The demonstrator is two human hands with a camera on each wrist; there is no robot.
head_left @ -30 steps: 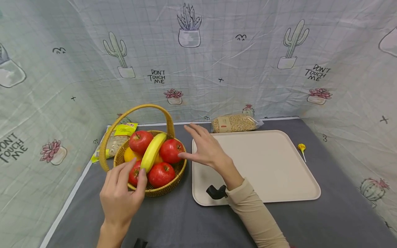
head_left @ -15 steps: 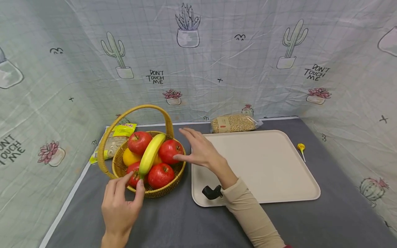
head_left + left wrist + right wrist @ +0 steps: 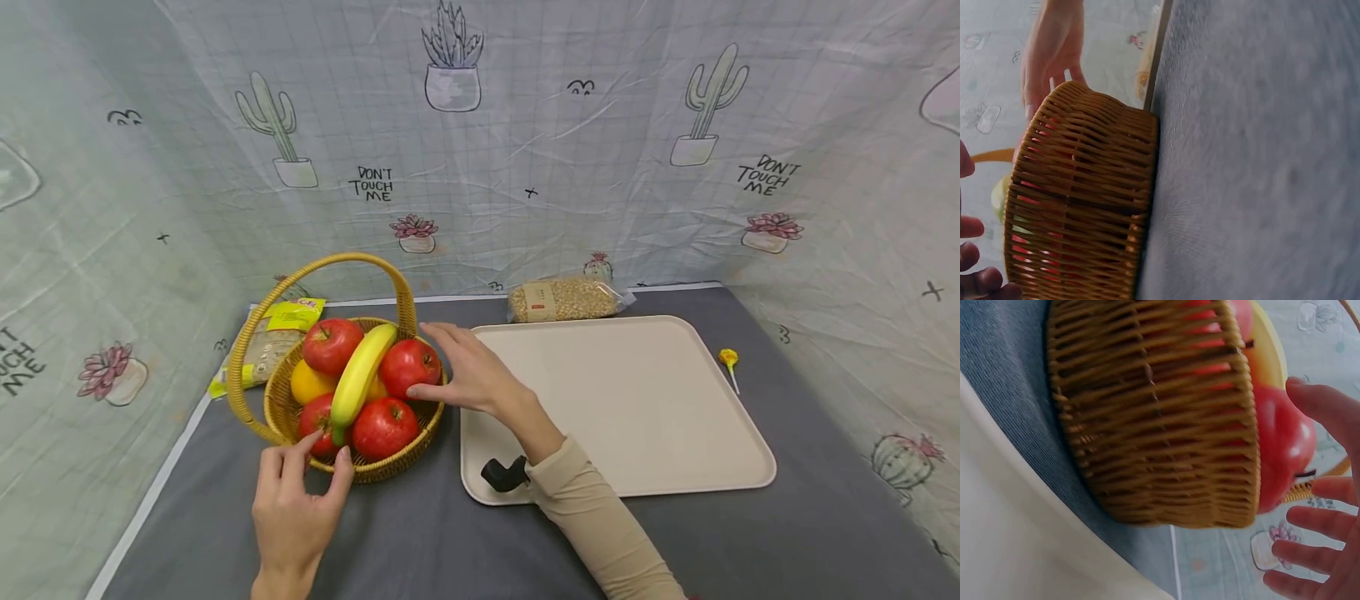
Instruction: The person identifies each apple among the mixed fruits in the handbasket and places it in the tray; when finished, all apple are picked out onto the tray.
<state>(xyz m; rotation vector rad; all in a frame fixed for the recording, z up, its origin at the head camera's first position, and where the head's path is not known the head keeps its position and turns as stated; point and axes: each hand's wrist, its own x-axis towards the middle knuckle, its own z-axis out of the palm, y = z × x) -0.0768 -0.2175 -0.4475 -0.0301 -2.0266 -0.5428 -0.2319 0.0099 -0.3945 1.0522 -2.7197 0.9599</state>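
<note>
A woven wicker basket (image 3: 397, 463) with a tall arched handle (image 3: 238, 360) holds several red apples (image 3: 385, 428), orange-coloured fruit (image 3: 306, 383) and a banana (image 3: 362, 375) lying across the top. At the front left rim is my left hand (image 3: 295, 512), thumb and fingers spread apart, fingertips close to the banana's lower tip. My right hand (image 3: 480, 372) is beside the basket's right side, fingers extended; its thumb overlaps the right apple (image 3: 409, 367). In the right wrist view, the right hand's fingers (image 3: 1316, 522) are spread next to an apple (image 3: 1282, 447) above the rim. Neither hand grips anything.
A beige tray (image 3: 622, 408) lies right of the basket, under my right forearm. Behind it sits a bag of grain-like pieces (image 3: 570, 300). A yellow-labelled bag (image 3: 277, 340) is behind the basket. A yellow lollipop (image 3: 729, 360) lies right of the tray.
My left hand has drawn down from beside the banana to the basket's front rim. My right hand has lowered slightly along the right side. The view has shifted a little.
</note>
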